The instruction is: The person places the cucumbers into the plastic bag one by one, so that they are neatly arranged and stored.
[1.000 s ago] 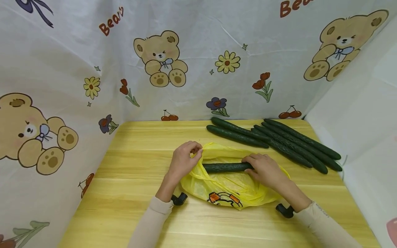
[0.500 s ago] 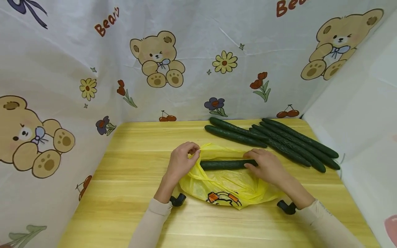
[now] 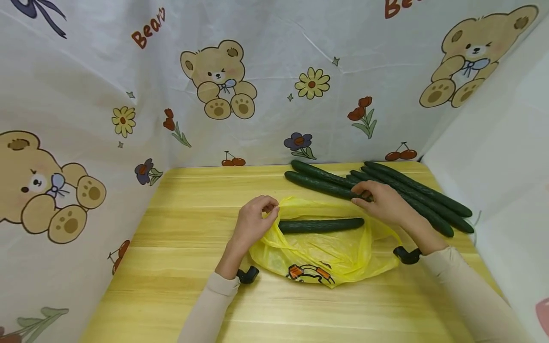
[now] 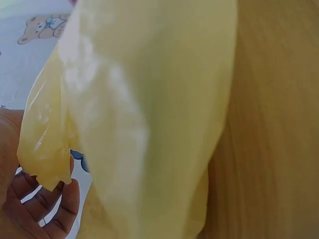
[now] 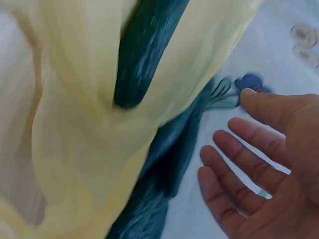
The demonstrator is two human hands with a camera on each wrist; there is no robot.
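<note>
My left hand (image 3: pixel 253 220) pinches the left edge of a yellow plastic bag (image 3: pixel 319 247); in the left wrist view the bag (image 4: pixel 139 114) covers much of the frame beside the curled fingers (image 4: pixel 66 206). Inside the bag's open mouth lies a dark green cucumber (image 3: pixel 321 226), its left end hidden by the bag. My right hand (image 3: pixel 386 202) is off that cucumber, over the near side of several loose cucumbers (image 3: pixel 422 193). In the right wrist view this hand (image 5: pixel 269 164) has its fingers spread and relaxed, holding nothing, with the bagged cucumber (image 5: pixel 149 55) to its left.
The loose cucumbers lie slanting across the back right of the wooden table (image 3: pixel 184 257), some overlapping. A printed bear cloth (image 3: pixel 257 95) hangs behind and to the left. White cloth (image 3: pixel 506 181) borders the right side.
My right hand has let go of the cucumber in the bag and moved up and right to the loose cucumbers. The left hand keeps its pinch on the bag's edge.
</note>
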